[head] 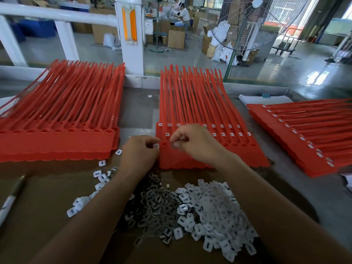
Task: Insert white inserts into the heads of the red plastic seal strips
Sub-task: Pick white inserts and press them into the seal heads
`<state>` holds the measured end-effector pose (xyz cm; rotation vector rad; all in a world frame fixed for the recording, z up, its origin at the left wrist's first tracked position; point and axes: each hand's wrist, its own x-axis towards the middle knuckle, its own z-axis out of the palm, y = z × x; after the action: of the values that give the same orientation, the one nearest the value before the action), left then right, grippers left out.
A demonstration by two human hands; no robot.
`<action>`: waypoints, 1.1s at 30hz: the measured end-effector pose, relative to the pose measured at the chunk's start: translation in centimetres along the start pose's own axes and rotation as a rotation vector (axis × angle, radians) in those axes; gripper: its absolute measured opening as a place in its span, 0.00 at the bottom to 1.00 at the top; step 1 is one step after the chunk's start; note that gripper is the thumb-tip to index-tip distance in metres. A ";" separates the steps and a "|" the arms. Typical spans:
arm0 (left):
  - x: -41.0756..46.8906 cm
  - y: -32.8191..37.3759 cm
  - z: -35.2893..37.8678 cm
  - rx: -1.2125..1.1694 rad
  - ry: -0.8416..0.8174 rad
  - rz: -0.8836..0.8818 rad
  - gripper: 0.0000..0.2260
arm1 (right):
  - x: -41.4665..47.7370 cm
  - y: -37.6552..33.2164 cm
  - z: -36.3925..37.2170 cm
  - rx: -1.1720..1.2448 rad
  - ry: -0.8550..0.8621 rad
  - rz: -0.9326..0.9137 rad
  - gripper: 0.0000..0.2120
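Observation:
A stack of red seal strips [192, 111] lies in the middle of the table, its upper rows of heads filled with white inserts. The front row of heads [240, 144] has empty sockets. My left hand [140, 151] pinches a white insert [156, 146] at the stack's left front corner. My right hand [192, 141] hovers over the front-row heads with curled fingers pinching a small pale piece, which is blurred. A pile of loose white inserts [213, 210] lies on the brown cardboard in front of me.
A second red strip stack [62, 115] with empty heads lies at the left, a filled one [304, 134] at the right. Dark metal clips [152, 202] are mixed beside the inserts. A pen [11, 197] lies at the far left. A big fan [245, 23] stands behind the table.

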<state>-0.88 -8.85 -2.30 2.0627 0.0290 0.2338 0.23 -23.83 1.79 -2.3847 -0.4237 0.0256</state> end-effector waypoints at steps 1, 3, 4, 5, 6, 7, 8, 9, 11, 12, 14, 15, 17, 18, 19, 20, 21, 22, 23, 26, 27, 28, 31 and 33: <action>-0.1 0.2 -0.3 0.079 0.014 0.026 0.07 | -0.7 -0.3 -0.3 -0.015 -0.050 -0.010 0.05; -0.2 0.3 -0.9 0.193 0.022 0.045 0.06 | -2.0 -0.7 -0.5 -0.047 -0.135 -0.022 0.05; -0.2 0.3 -1.2 0.238 0.010 0.040 0.06 | -2.5 -0.8 -0.4 -0.062 -0.172 -0.024 0.05; -0.2 0.2 -1.5 0.277 -0.013 0.028 0.06 | -2.9 -0.9 -0.3 -0.078 -0.209 -0.026 0.05; -0.3 0.1 -1.8 0.312 -0.043 0.015 0.06 | -3.2 -0.9 -0.2 -0.098 -0.243 -0.028 0.05; -0.3 0.0 -2.0 0.340 -0.067 0.002 0.05 | -3.3 -0.9 -0.1 -0.122 -0.271 -0.032 0.05; -0.3 -0.1 -2.1 0.363 -0.077 -0.008 0.04 | -3.4 -0.9 0.0 -0.148 -0.289 -0.039 0.06; -0.3 -0.2 -2.2 0.380 -0.071 -0.007 0.04 | -3.4 -0.8 0.2 -0.170 -0.298 -0.045 0.06; -0.4 -0.3 -2.0 0.371 -0.033 0.039 0.03 | -3.5 -0.4 0.4 -0.201 -0.305 -0.052 0.07; -0.5 -0.3 -1.8 0.341 -0.018 0.074 0.03 | -3.5 -0.2 0.6 -0.211 -0.307 -0.056 0.07; -0.6 -0.1 -1.5 0.282 -0.022 0.129 0.03 | -3.6 0.1 0.8 -0.207 -0.303 -0.060 0.07; -0.7 -0.1 -1.3 0.269 -0.041 0.142 0.03 | -3.7 0.2 0.8 -0.184 -0.291 -0.056 0.07; -0.7 -0.2 -1.1 0.289 -0.089 0.156 0.04 | -3.6 0.2 0.6 -0.127 -0.246 -0.055 0.06; -0.8 -0.3 -1.0 0.316 -0.104 0.164 0.06 | -3.5 0.1 0.5 -0.104 -0.210 -0.062 0.05; -0.8 -0.4 -0.9 0.342 -0.108 0.171 0.07 | -3.3 0.0 0.4 -0.087 -0.169 -0.068 0.05; -0.8 -0.4 -0.8 0.357 -0.105 0.177 0.08 | -3.1 0.0 0.3 -0.074 -0.124 -0.071 0.05; -0.8 -0.4 -0.7 0.362 -0.100 0.178 0.08 | -2.9 -0.1 0.3 -0.069 -0.080 -0.075 0.05; -0.9 -0.5 -0.6 0.364 -0.095 0.173 0.08 | -2.6 -0.1 0.4 -0.066 -0.037 -0.075 0.05; -0.9 -0.5 -0.6 0.366 -0.091 0.167 0.08 | -2.2 -0.1 0.4 -0.056 -0.002 -0.063 0.05; -0.9 -0.5 -0.4 0.389 -0.094 0.177 0.08 | -0.9 0.0 0.4 0.042 0.028 0.041 0.09; -0.9 -0.6 -0.4 0.395 -0.092 0.188 0.08 | -0.6 0.0 0.4 0.086 0.028 0.079 0.10; -1.0 -0.6 -0.4 0.402 -0.087 0.199 0.07 | -0.2 0.0 0.5 0.118 0.036 0.106 0.11; -1.1 -0.6 -0.4 0.402 -0.061 0.204 0.07 | 0.8 -0.1 1.1 0.177 0.075 0.131 0.05; -1.1 -0.6 -0.4 0.395 -0.047 0.191 0.06 | 1.5 -0.3 1.6 0.171 0.117 0.119 0.06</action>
<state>-1.97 -8.35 -2.81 2.4669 -0.1641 0.3168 1.32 -22.19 0.92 -2.2266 -0.2149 -0.0221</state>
